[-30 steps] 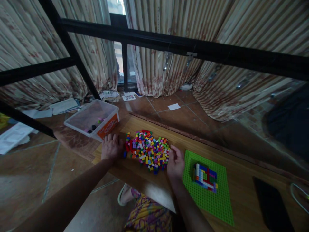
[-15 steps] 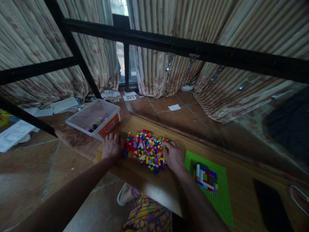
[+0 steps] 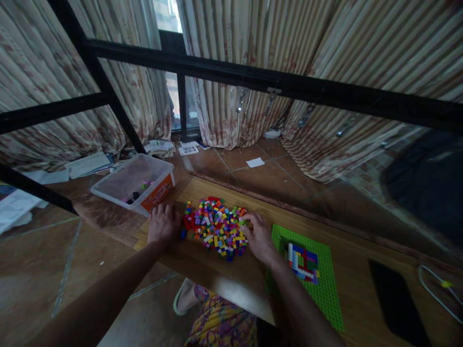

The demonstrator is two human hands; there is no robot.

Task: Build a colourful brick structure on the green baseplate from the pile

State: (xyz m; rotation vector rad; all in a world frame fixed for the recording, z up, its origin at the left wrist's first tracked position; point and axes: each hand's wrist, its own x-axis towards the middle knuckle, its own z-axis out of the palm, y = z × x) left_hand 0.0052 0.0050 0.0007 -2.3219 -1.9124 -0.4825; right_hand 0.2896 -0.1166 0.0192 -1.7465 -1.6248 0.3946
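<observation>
A heap of small, many-coloured toy bricks [image 3: 217, 226] is spread on the wooden table. My left hand [image 3: 164, 224] rests on the tabletop at the heap's left side, its fingers reaching forward with nothing seen in them. A blue brick [image 3: 183, 234] lies just right of that hand. At the heap's right edge, my right hand [image 3: 258, 236] has its fingers bent in, with a light green brick [image 3: 242, 222] at the fingertips. To the right, a green baseplate [image 3: 325, 270] carries a low built brick frame [image 3: 303, 262] in blue, white and red.
Behind my left hand stands a clear plastic box [image 3: 133, 180] with an orange label and a few pieces inside. A dark flat slab [image 3: 396, 301] and a white cable [image 3: 430, 289] lie at the table's right. Black metal bars [image 3: 224, 65] cross in front of striped curtains.
The whole view has shifted slightly left as the head moved. Both hands keep nearly the same places beside the heap, and the right fingers remain at its edge.
</observation>
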